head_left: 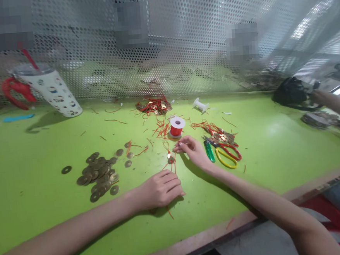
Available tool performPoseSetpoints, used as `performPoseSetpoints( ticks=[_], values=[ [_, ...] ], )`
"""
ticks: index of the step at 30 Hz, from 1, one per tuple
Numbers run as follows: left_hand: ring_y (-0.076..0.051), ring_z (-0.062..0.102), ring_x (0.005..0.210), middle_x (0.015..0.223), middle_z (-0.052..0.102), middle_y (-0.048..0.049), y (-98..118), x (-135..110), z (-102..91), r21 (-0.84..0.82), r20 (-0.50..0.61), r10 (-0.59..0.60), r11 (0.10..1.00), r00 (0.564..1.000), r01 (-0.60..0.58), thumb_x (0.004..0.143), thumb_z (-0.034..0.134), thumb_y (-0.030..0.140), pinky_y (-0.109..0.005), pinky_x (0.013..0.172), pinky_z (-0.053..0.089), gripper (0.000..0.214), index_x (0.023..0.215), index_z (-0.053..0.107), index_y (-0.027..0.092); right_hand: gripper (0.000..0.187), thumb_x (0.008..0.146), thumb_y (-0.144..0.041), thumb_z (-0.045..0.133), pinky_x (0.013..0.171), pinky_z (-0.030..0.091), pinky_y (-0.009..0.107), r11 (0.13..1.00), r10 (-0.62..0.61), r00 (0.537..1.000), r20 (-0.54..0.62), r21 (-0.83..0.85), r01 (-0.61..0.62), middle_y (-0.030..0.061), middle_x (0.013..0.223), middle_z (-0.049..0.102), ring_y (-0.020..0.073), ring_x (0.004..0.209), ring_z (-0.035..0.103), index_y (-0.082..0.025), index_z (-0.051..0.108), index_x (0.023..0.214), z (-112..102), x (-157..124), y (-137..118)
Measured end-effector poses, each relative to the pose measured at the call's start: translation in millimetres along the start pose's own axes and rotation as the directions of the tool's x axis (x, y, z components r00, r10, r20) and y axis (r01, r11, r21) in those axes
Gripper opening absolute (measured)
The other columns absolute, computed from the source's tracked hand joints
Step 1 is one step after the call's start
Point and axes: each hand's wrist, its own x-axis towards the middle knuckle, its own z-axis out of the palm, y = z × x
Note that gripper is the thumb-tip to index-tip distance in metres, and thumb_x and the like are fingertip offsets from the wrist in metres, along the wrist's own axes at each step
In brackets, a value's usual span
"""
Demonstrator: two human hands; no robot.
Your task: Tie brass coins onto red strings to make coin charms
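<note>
Between my hands a brass coin (170, 158) with a hole lies on the green tabletop, red cord (166, 146) looped through it and strands trailing toward me. My left hand (162, 188) is closed low over those strands just below the coin; its fingertips are mostly hidden. To the right of the coin, my right hand (193, 151) pinches one strand of the cord between thumb and forefinger, slightly above the table. A spool of red cord (176, 128) stands just beyond my right hand.
Left lies a pile of loose coins (100, 173). Right are scissors (229, 160), a green lighter-like object (209, 151) and strung coins (221, 136). Farther back are more strung coins (155, 105), a white empty spool (200, 105) and a tumbler (53, 91) before a perforated screen (177, 65). Another person's arm (333, 104) reaches in.
</note>
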Motion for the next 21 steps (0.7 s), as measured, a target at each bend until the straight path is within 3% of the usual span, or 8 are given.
performPoseSetpoints(
  ticks=[3, 7, 12, 16, 21],
  values=[
    [-0.019, 0.066, 0.079, 0.08, 0.07, -0.0059, 0, -1, 0.0, -0.041, 0.012, -0.002, 0.999, 1.0, 0.003, 0.103, 0.056, 0.026, -0.032, 0.074, 0.055, 0.025, 0.082, 0.062, 0.015, 0.026, 0.09, -0.044, 0.067, 0.084, 0.062, 0.038, 1.0, -0.019, 1.0, 0.0, -0.003, 0.019, 0.0046, 0.09, 0.07, 0.0202, 0.086, 0.076, -0.021, 0.057, 0.094, 1, -2, -2],
    [-0.023, 0.068, 0.084, 0.09, 0.073, -0.0103, -2, -4, -2.6, -0.127, -0.059, -0.088, 0.989, 0.994, 0.08, 0.103, 0.045, 0.056, -0.039, 0.08, 0.059, 0.048, 0.095, 0.065, 0.013, 0.025, 0.09, -0.043, 0.068, 0.073, 0.059, 0.034, 0.997, -0.055, 0.998, -0.004, -0.06, 0.055, 0.0029, 0.085, 0.069, 0.0186, 0.077, 0.073, -0.021, 0.056, 0.092, 0, -7, -8],
    [-0.027, 0.068, 0.11, 0.116, 0.074, -0.014, -5, -5, -3.4, 0.042, -0.103, -0.377, 0.923, 0.92, 0.383, 0.103, 0.051, 0.029, -0.045, 0.095, 0.056, 0.026, 0.119, 0.064, 0.013, 0.022, 0.092, -0.041, 0.063, 0.055, 0.047, 0.027, 0.945, -0.161, 0.985, -0.06, -0.296, 0.137, 0.001, 0.076, 0.064, 0.0145, 0.06, 0.06, -0.02, 0.058, 0.095, -8, -13, -12],
    [-0.029, 0.067, 0.116, 0.126, 0.072, -0.0168, -7, -6, 2.0, 0.172, -0.025, -0.431, 0.887, 0.902, 0.429, 0.104, 0.049, 0.026, -0.048, 0.097, 0.053, 0.033, 0.128, 0.063, 0.008, 0.016, 0.095, -0.034, 0.057, 0.054, 0.04, 0.026, 0.811, -0.259, 0.966, 0.019, -0.539, 0.228, 0.0001, 0.068, 0.062, 0.0138, 0.055, 0.054, -0.019, 0.06, 0.089, -17, -13, -10],
    [-0.029, 0.061, 0.127, 0.135, 0.068, -0.0163, -6, -9, 6.3, 0.244, 0.058, -0.432, 0.88, 0.9, 0.407, 0.107, 0.043, 0.029, -0.051, 0.107, 0.044, 0.038, 0.131, 0.063, 0.008, 0.02, 0.1, -0.03, 0.051, 0.06, 0.036, 0.028, 0.525, -0.26, 0.955, 0.141, -0.809, 0.263, 0.003, 0.069, 0.067, 0.0162, 0.059, 0.056, -0.018, 0.064, 0.09, -21, -11, -10]
  ],
)
